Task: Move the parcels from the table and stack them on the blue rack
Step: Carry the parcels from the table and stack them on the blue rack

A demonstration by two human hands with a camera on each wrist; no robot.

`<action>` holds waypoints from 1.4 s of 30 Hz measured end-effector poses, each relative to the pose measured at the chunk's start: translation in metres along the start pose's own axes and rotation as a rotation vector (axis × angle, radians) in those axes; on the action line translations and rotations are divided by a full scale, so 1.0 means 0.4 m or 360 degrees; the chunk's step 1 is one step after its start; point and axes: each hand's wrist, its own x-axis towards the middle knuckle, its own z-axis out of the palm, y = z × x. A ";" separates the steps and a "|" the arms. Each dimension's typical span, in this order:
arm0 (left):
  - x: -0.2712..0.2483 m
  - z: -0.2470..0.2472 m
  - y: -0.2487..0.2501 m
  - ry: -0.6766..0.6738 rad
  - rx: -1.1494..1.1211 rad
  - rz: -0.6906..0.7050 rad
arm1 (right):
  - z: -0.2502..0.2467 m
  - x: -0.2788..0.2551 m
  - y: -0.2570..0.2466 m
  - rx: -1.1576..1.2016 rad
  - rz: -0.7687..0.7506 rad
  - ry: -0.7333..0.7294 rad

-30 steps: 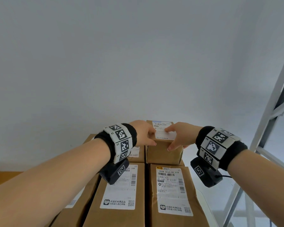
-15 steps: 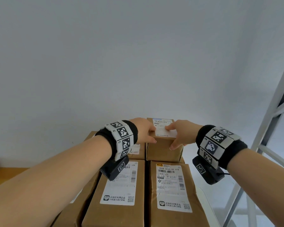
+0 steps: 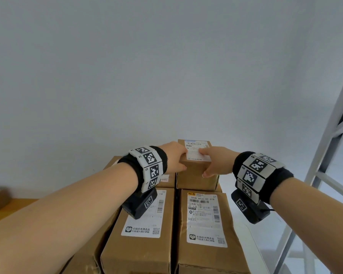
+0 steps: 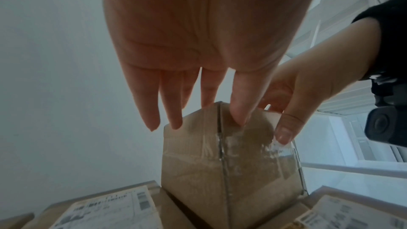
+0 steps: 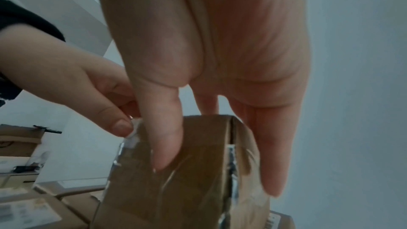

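a: what lay nearest in the head view?

b: two long brown parcels side by side. the right long parcel (image 3: 204, 230) sat at about 6 o'clock, its white shipping label (image 3: 203, 218) facing up. the left long parcel (image 3: 141, 232) touched it along one side, toward 7 o'clock, also with a label on top. both forearms reached over them, each with a black wristband (image 3: 265, 180) carrying black-and-white marker tiles and a small camera under the wrist.

a: and beyond those?

b: the small parcel (image 3: 196, 169) stood on top of the stack, past the right long parcel, roughly 12 o'clock from it. it was upright, a white label on its top face and clear tape over its near seam. another parcel (image 3: 167, 177) sat just beside it at 9 o'clock, mostly hidden by the left wrist.

a: the hands?

b: both were clamped on the small parcel from opposite sides. the left hand (image 3: 173, 157) had its thumb on the near face and its fingers (image 4: 152, 109) reaching over the top and left edge. the right hand (image 3: 216, 162) mirrored it: thumb down the near face, fingers (image 5: 266, 154) along the right side. the hands were close together, with the box between them.

a: farthest back?

b: a plain pale wall (image 3: 147, 66) at 12 o'clock, and a white metal frame (image 3: 329, 139) slanting up at 3 o'clock. a strip of wooden surface (image 3: 6, 208) showed at 9 o'clock. i could not tell from these views what the stack rested on.
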 end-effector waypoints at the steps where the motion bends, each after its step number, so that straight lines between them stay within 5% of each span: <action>1: -0.002 -0.001 0.002 0.0018 -0.0022 -0.0016 | 0.002 -0.001 0.002 0.0030 0.0000 -0.0003; 11: -0.089 -0.019 -0.056 0.0160 -0.0289 -0.0285 | -0.026 -0.021 -0.068 0.0300 -0.0306 0.0172; 19: -0.276 -0.013 -0.149 0.0242 -0.0436 -0.0449 | -0.033 -0.114 -0.256 0.0153 -0.0587 0.0187; 25: -0.521 0.006 -0.296 0.0268 -0.0461 -0.0528 | 0.011 -0.190 -0.520 0.0042 -0.0698 0.0157; 35: -1.091 0.062 -0.664 0.0189 -0.0435 -0.0883 | 0.203 -0.300 -1.129 0.0086 -0.0936 -0.0045; 42: -1.314 0.133 -0.879 0.0184 -0.0579 -0.1149 | 0.303 -0.291 -1.442 -0.0032 -0.1189 -0.0208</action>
